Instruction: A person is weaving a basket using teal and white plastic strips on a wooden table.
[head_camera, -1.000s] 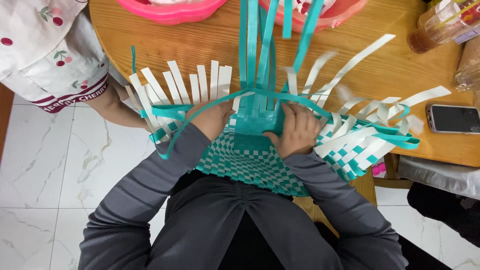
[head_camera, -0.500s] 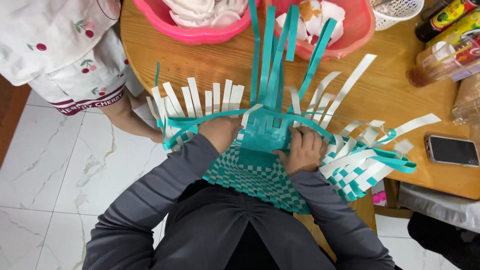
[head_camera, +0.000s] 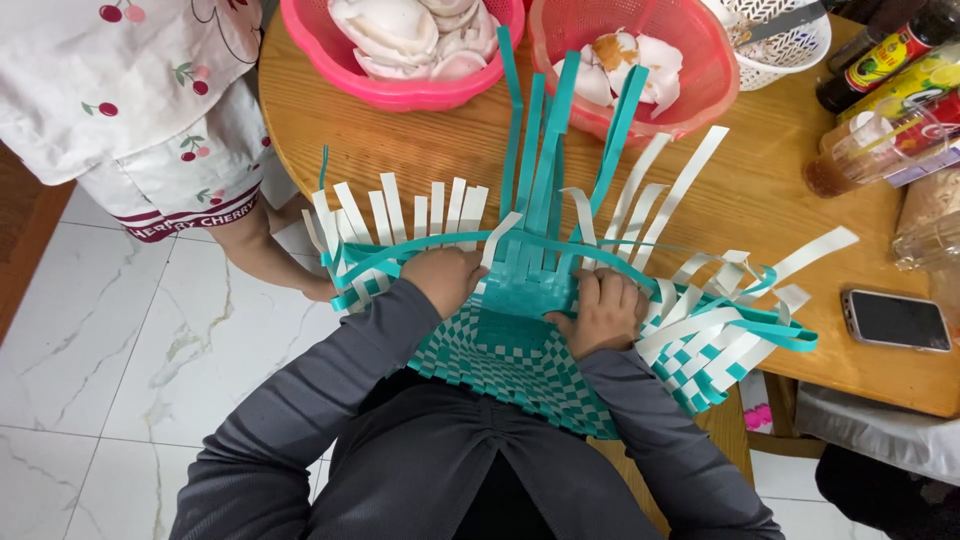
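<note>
A half-woven basket (head_camera: 520, 360) of teal and white plastic strips lies on my lap against the round wooden table (head_camera: 420, 160). Its checkered base faces me; loose white strips (head_camera: 400, 215) and teal strips (head_camera: 540, 140) stick up from the far side. My left hand (head_camera: 445, 278) presses on the weave at the upper left and pinches a strip there. My right hand (head_camera: 603, 312) grips the strips at the upper right of the base. Both sleeves are dark grey.
A person in a white cherry-print top (head_camera: 130, 90) stands at the left, one arm reaching to the basket's left corner. On the table are a pink bowl (head_camera: 400, 60), a red basket (head_camera: 640, 70), a white basket (head_camera: 780, 40), bottles (head_camera: 880, 90) and a phone (head_camera: 895, 320).
The view has shifted so the bowls at the far side of the table show more. My hands have stayed on the weave, with the left one pressed a little further left.
</note>
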